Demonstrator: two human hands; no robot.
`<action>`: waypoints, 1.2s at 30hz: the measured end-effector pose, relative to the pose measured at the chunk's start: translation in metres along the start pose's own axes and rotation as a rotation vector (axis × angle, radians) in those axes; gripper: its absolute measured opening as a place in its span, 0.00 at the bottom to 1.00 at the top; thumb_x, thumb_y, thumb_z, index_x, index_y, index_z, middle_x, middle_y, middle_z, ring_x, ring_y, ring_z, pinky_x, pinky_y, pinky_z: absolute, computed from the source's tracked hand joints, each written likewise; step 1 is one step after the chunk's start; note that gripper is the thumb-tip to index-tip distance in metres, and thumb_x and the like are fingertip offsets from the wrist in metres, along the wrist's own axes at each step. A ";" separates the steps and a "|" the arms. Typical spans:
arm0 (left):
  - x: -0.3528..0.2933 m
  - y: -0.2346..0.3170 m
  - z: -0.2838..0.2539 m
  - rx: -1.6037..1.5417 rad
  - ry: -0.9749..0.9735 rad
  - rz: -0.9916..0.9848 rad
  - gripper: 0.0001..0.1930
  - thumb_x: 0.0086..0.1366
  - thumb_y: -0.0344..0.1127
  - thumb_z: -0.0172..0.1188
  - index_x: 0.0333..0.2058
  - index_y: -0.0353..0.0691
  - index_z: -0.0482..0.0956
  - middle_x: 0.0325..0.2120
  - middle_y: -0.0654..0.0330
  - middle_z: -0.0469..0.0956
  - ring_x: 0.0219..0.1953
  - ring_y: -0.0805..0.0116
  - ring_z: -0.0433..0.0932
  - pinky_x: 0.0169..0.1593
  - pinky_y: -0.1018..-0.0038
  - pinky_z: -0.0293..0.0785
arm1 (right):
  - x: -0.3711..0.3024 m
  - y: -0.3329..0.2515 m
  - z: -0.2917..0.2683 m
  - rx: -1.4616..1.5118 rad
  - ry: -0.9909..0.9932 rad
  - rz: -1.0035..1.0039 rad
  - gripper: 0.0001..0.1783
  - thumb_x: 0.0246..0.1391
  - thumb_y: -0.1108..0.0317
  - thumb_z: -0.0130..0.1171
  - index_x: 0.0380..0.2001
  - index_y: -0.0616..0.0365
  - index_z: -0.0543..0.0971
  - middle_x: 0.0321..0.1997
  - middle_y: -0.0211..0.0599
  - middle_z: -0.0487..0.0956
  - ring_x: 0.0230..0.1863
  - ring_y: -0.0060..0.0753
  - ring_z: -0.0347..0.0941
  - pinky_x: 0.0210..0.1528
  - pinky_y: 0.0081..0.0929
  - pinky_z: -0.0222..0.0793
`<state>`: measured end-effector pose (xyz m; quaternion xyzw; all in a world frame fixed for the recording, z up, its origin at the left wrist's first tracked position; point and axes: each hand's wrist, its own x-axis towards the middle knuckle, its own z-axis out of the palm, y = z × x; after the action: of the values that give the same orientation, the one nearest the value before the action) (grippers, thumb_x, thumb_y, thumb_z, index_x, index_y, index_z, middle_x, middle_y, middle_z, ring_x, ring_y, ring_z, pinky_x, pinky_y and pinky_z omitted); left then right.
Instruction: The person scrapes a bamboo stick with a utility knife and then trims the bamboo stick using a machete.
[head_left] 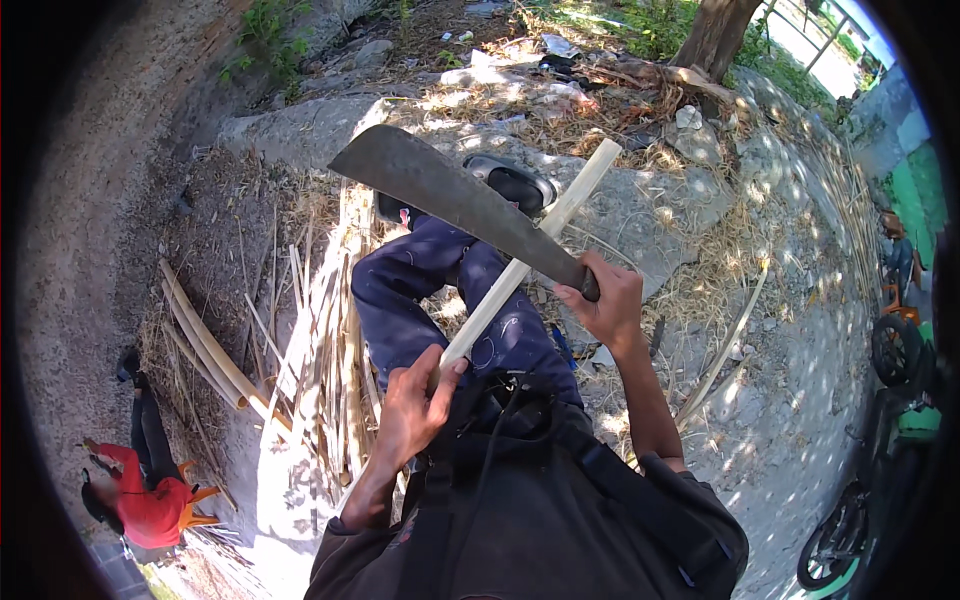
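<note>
My left hand (412, 405) is closed around the lower end of a pale strip of split bamboo (493, 300), which slants up and away to the right over my legs. In my right hand (612, 298) is the handle of a machete (440, 190). Its broad dark blade points up to the left and crosses over the strip near the middle. Whether the edge touches the strip, I cannot tell. The strip's lower tip is partly hidden by my left fingers.
Many split bamboo strips (325, 360) lie in a pile to my left, with thicker bamboo pieces (205, 340) beyond. A person in red (150, 500) sits at the far left. A tree trunk (718, 40) stands ahead. Motorcycles (850, 530) are at the right edge.
</note>
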<state>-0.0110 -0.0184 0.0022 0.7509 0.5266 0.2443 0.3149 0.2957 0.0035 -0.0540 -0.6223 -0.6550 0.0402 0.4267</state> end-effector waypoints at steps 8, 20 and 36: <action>-0.005 0.002 -0.013 -0.120 -0.088 -0.067 0.15 0.76 0.36 0.63 0.31 0.34 0.73 0.12 0.53 0.65 0.13 0.58 0.65 0.22 0.62 0.59 | 0.017 0.020 -0.010 -0.108 0.112 0.048 0.29 0.58 0.38 0.71 0.34 0.56 0.81 0.17 0.38 0.73 0.19 0.45 0.74 0.24 0.38 0.66; 0.044 -0.035 0.007 -0.500 -0.277 -0.048 0.18 0.83 0.44 0.50 0.42 0.34 0.78 0.18 0.58 0.68 0.18 0.72 0.64 0.24 0.70 0.59 | -0.014 0.024 0.028 0.519 0.044 0.370 0.23 0.68 0.48 0.64 0.39 0.61 0.81 0.17 0.26 0.67 0.18 0.19 0.62 0.23 0.28 0.54; 0.165 -0.005 -0.019 -0.371 -0.772 0.060 0.27 0.83 0.55 0.49 0.59 0.37 0.80 0.29 0.62 0.82 0.27 0.74 0.84 0.31 0.75 0.82 | 0.059 -0.031 0.037 1.094 0.343 0.618 0.14 0.69 0.60 0.66 0.35 0.59 0.77 0.18 0.22 0.66 0.15 0.14 0.58 0.18 0.20 0.51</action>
<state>0.0263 0.1428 0.0169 0.7327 0.2950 0.0450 0.6116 0.2570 0.0647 -0.0288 -0.4726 -0.2535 0.3889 0.7491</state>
